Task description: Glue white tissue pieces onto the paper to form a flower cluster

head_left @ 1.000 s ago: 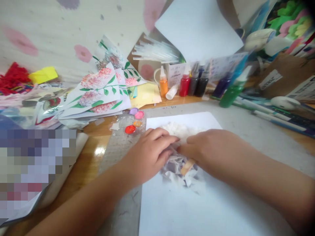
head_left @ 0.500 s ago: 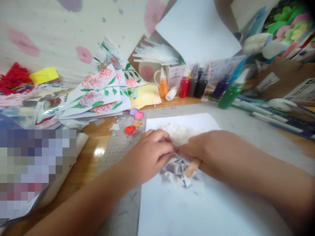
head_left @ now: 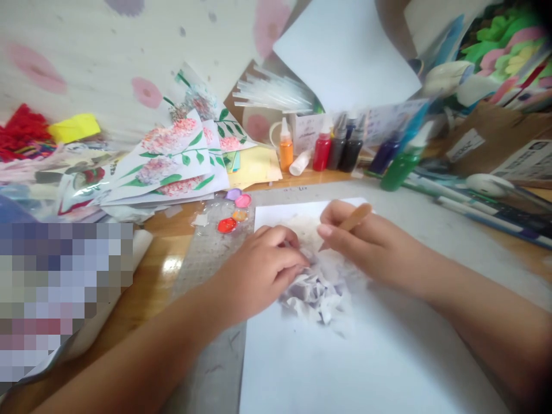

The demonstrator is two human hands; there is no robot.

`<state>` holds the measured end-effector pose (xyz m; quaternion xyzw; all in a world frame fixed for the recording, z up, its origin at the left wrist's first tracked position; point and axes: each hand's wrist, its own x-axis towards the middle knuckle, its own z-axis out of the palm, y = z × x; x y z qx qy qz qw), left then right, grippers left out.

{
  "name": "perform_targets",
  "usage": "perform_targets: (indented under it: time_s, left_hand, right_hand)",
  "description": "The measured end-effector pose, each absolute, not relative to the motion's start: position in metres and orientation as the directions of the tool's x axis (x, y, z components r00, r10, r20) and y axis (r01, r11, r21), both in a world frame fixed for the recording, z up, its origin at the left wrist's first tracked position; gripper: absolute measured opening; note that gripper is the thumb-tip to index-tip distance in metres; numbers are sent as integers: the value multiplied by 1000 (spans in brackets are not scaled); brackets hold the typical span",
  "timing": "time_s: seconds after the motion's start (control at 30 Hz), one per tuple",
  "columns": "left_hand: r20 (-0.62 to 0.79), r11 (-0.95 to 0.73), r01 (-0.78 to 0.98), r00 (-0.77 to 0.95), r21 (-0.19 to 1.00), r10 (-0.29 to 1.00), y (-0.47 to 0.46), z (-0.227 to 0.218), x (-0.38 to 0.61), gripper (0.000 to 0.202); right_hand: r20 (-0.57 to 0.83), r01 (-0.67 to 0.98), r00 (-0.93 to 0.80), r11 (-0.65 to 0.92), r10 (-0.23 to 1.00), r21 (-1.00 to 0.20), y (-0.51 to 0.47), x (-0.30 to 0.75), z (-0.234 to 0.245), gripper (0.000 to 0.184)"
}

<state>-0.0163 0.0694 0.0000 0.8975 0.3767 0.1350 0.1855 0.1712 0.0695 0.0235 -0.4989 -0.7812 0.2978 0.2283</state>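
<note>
A white sheet of paper [head_left: 345, 368] lies in front of me on a grey cutting mat [head_left: 207, 264]. A crumpled wad of white tissue paper [head_left: 317, 290] sits on the sheet. My left hand [head_left: 263, 273] is curled with its fingertips pinching the wad's left edge. My right hand [head_left: 366, 244] is closed round a wooden stick [head_left: 351, 220], which points down toward the top of the wad.
Small blobs of red, pink, orange and purple paint [head_left: 233, 214] sit on plastic left of the sheet. Painted flower pictures [head_left: 172, 167] are stacked at the back left. Several paint bottles [head_left: 340, 149] and a green bottle [head_left: 399, 167] stand behind. Pens [head_left: 483, 198] lie at right.
My right hand has lifted off the wad and moved back and up, turning the wooden stick from under the palm to point down at the tissue. The left hand stays put.
</note>
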Motion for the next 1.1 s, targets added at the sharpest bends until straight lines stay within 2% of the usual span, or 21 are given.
perform_targets:
  time_s: [0.27,0.43,0.73,1.1]
  left_hand:
    - [63,-630,633,682,450,729,69,3,-17,20]
    - [69,-648,628,693,430,717,69,2,-18,22]
    - [103,-649,617,685,446,722,69,1,-18,20]
    - [117,-650,609,682,455,722,72,-2,-21,17]
  right_hand:
    - [-135,680,-400,195,906,-706,71,178,26,21]
    - [-197,696,-408,165,891,-699,69,175,27,18]
    - [-224,691,-418,149,880,-707,67,175,25,20]
    - [-173,686,-486,251,856,-683,72,173,23,24]
